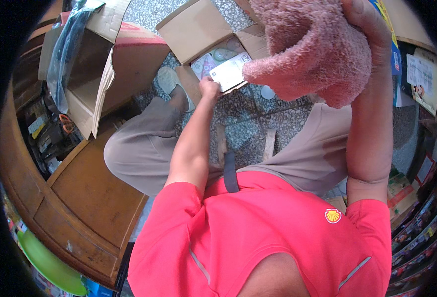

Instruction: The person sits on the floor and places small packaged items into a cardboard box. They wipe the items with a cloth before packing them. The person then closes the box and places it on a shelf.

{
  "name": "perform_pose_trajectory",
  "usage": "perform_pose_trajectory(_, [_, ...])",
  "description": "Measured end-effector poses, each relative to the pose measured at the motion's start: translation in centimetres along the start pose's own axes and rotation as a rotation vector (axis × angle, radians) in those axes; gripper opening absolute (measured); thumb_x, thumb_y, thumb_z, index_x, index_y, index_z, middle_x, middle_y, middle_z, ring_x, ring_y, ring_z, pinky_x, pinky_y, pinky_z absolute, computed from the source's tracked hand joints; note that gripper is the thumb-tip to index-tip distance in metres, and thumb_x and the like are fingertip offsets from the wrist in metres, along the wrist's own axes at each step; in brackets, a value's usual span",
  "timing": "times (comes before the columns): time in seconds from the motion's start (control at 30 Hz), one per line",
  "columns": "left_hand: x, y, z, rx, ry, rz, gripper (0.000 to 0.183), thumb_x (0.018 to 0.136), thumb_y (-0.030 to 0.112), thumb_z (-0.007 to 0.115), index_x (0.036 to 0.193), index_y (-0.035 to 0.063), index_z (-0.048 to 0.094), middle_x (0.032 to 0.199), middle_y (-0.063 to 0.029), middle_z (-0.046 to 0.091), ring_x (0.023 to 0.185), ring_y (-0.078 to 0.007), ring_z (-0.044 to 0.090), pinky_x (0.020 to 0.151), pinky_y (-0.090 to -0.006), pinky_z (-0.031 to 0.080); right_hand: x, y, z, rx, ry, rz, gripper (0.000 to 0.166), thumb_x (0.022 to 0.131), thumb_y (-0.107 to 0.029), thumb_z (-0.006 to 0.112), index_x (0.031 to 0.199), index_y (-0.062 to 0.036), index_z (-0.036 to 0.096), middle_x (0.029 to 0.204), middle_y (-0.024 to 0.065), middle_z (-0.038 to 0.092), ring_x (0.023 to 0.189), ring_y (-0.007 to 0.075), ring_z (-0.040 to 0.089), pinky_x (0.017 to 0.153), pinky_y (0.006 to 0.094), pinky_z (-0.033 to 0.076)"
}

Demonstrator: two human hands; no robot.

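Note:
My left hand point(209, 88) grips the near left corner of a flat white printed box point(228, 72), which is tilted at the near edge of an open cardboard box point(196, 29). Inside that cardboard box, just beyond the white one, lie flat packs with coloured print point(203, 66). High at the right, my right hand point(367, 26) holds up a pink fluffy cloth point(315, 63), close to the camera. The cloth hides the right part of the cardboard box and most of my right fingers.
A large open carton point(136, 70) with clear plastic film point(64, 59) stands at the left, beside a brown wooden cabinet point(92, 185). Printed packages point(422, 81) are at the right. A small white disc point(267, 92) lies on the speckled floor point(240, 130) between my legs.

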State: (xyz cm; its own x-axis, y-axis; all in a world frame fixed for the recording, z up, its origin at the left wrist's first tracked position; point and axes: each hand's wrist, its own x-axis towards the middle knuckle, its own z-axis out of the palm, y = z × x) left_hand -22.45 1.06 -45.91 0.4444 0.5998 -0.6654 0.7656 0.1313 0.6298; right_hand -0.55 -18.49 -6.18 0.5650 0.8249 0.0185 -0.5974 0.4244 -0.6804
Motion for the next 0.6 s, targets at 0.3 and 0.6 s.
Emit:
perform_pose_trajectory(0.3, [-3.0, 2.8, 0.0, 0.626, -0.033, 0.557, 0.027, 0.083, 0.009, 0.062, 0.110, 0.0080, 0.065, 0.139, -0.0209, 0.050, 0.127, -0.0374, 0.050, 0.098, -0.0421, 0.048, -2.0, 0.5, -1.1, -0.099, 0.136, -0.019, 0.073, 0.074, -0.034, 0.077, 0.130, 0.0046, 0.050, 0.114, 0.0180, 0.063, 0.101, 0.0246, 0.065, 0.091, 0.0358, 0.054])
perform_pose_trajectory(0.6, [-1.8, 2.0, 1.8, 0.675, -0.220, 0.963, 0.044, 0.084, 0.009, 0.058, 0.127, 0.0189, 0.063, 0.150, -0.0213, 0.038, 0.139, -0.0390, 0.037, 0.110, -0.0462, 0.037, -3.1, 1.1, -1.4, -0.275, 0.310, -0.039, 0.066, 0.078, -0.042, 0.073, 0.128, -0.0013, 0.055, 0.113, 0.0159, 0.064, 0.099, 0.0231, 0.066, 0.088, 0.0341, 0.057])
